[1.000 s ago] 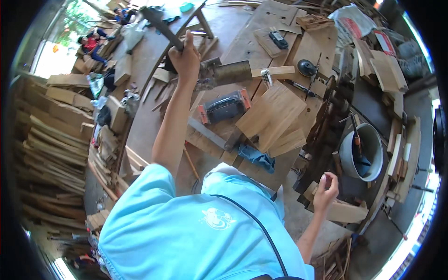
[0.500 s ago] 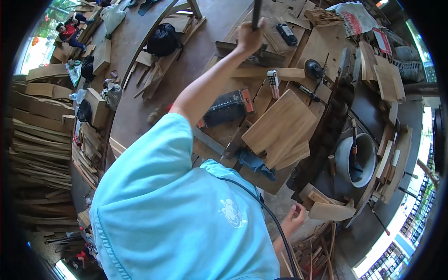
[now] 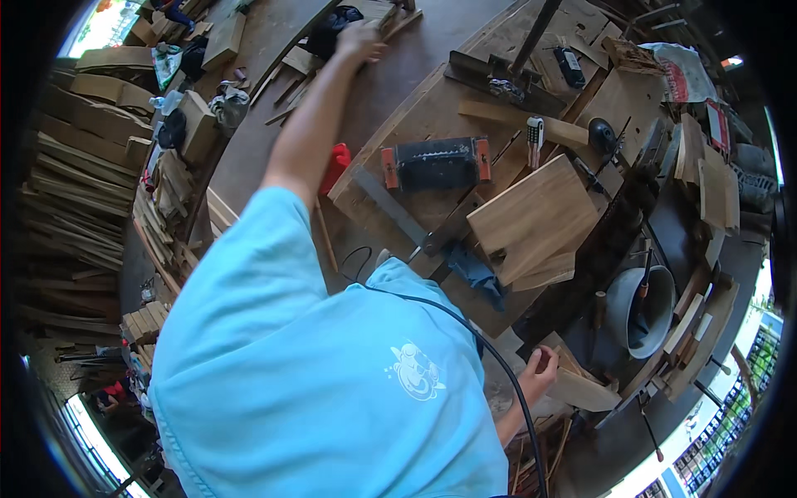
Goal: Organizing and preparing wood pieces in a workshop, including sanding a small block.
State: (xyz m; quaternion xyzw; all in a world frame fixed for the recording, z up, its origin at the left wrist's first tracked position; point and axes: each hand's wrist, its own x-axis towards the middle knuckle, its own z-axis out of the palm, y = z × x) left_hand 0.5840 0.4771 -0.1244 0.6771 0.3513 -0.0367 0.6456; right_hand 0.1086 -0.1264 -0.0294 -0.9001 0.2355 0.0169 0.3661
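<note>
My left arm stretches forward, and my left hand [image 3: 361, 43] hovers left of the workbench, in line with a black backpack [image 3: 330, 31]. Its fingers are slightly blurred, loosely bent, with nothing visible in them. To its right, a dark upright bar [image 3: 535, 35] rises from a metal clamp or vise [image 3: 506, 85] on the bench. My right hand [image 3: 540, 371] is low at my right side, near a pale wooden piece [image 3: 584, 390]. Its fingers curl loosely apart and appear to hold nothing.
On the bench [image 3: 369, 170] lie a black box with orange ends [image 3: 436, 163], a wooden board [image 3: 535, 217], a blue cloth [image 3: 477, 272] and a metal straight strip [image 3: 388, 207]. A grey bucket [image 3: 638, 311] stands at right. Stacked timber [image 3: 79, 216] fills the left. A black cable [image 3: 498, 353] crosses my shirt.
My left hand has let go of the dark upright bar and swung left, away from the bench. The view has shifted. My right hand remains low, its fingers slightly more curled.
</note>
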